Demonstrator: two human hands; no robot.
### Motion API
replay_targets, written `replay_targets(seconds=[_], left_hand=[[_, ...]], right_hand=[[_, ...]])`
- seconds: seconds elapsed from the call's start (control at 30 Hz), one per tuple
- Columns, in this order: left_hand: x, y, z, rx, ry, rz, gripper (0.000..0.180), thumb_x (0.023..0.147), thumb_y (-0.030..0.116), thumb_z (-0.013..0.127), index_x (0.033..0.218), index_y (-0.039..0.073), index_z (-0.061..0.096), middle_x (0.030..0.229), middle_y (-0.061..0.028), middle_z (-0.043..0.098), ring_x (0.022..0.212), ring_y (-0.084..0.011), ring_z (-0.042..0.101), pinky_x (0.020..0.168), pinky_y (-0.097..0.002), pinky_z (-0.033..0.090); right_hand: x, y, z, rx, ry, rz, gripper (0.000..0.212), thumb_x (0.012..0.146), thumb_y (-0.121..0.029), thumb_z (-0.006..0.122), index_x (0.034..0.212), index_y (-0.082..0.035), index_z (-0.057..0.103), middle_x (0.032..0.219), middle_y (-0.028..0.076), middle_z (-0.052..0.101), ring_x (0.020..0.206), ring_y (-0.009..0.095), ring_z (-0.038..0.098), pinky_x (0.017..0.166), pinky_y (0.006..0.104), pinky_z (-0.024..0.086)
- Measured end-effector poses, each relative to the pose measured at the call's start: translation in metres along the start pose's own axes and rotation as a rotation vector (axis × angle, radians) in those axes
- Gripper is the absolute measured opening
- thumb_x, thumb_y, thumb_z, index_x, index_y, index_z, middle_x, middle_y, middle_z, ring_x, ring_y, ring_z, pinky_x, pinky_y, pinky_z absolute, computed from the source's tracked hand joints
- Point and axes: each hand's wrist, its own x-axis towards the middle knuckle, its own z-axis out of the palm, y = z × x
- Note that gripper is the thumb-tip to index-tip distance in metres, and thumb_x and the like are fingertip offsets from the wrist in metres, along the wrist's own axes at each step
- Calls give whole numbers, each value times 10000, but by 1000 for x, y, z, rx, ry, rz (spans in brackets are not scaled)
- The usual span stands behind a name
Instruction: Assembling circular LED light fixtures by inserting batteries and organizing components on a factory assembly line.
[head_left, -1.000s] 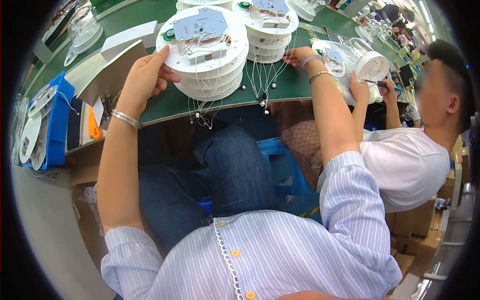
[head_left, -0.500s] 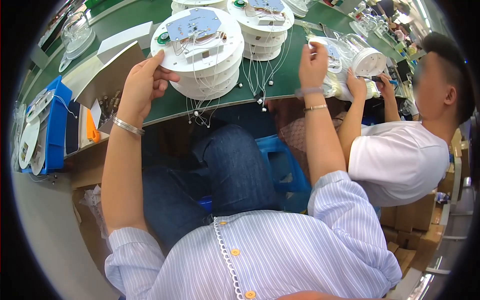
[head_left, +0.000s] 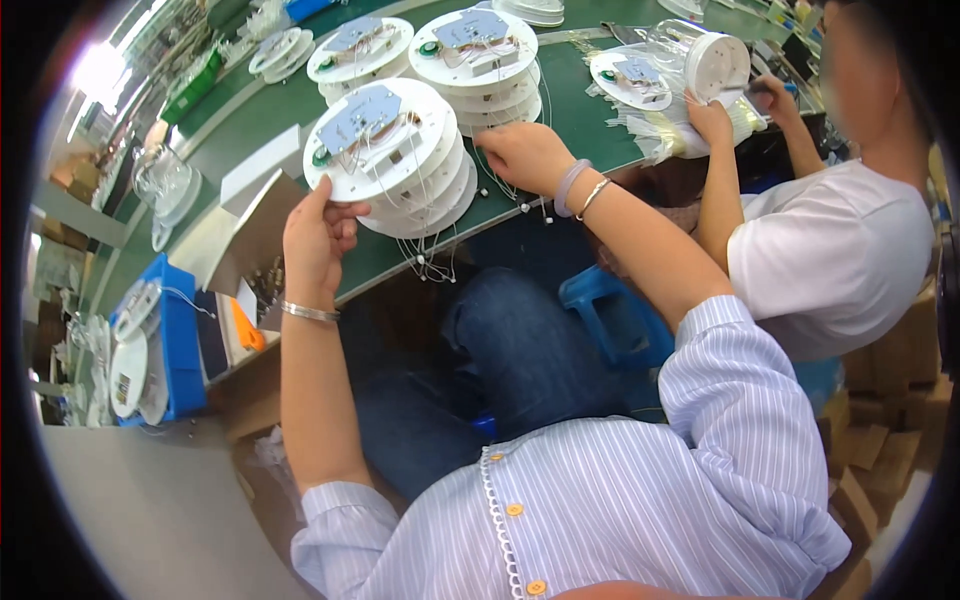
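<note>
The left hand [head_left: 318, 235] holds the edge of a stack of round white discs [head_left: 398, 160]. Thin wires hang from it. The right hand [head_left: 525, 155] rests half curled on the green table [head_left: 560, 110], holding nothing.

Factory assembly line, green workbench [head_left: 590, 120], stacked white lamp discs [head_left: 400, 160]

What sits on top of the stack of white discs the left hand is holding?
On the nearest stack of white discs, gripped at its edge by the left hand, the top disc carries a blue-grey circuit plate, thin wires and a small green part. The lower discs' faces are covered.
</note>
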Motion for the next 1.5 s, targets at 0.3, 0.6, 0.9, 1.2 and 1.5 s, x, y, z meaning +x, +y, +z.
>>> replay_targets(seconds=[0.3, 0.6, 0.9, 1.2, 1.5], left_hand=[[-1, 1, -3, -6, 10, -23, 260, 833, 264, 442, 799, 14, 505, 632, -119, 572, 427, -86, 420, 373, -186, 301], [-1, 5, -4, 9, 19, -23, 269, 822, 278, 457, 797, 15, 505, 631, -117, 572, 430, -88, 426, 376, -191, 302], [-4, 6, 0, 34, 35, -23, 266, 823, 284, 453, 789, 27, 511, 628, -100, 567, 434, -93, 420, 383, -194, 297], [-5, 6, 2, 24, 42, -32, 271, 826, 286, 451, 781, 27, 512, 625, -100, 569, 438, -91, 421, 385, -195, 297], [-6, 5, -2, 11, 27, -8, 274, 836, 275, 437, 788, 16, 511, 621, -110, 571, 429, -90, 434, 375, -190, 314]], right_hand=[[18, 12, 5, -298, -56, -326, 124, 691, -167, 516, 646, -68, 575, 584, 78, 550, 618, 250, 565, 552, 345, 456], [31, 1, 11, -307, -426, -57, 126, 676, -100, 502, 681, -69, 624, 705, 106, 605, 674, 264, 592, 577, 345, 477], [35, -5, 21, -273, -392, 24, 142, 689, -110, 482, 656, -72, 614, 673, 107, 599, 642, 258, 593, 544, 341, 472], [44, -2, 17, -283, -500, 184, 165, 717, -113, 482, 776, -64, 628, 787, 108, 611, 742, 257, 595, 626, 349, 472], [46, 29, 18, -342, -405, 224, 148, 702, -78, 483, 723, -56, 628, 740, 119, 607, 702, 256, 598, 594, 338, 478]])
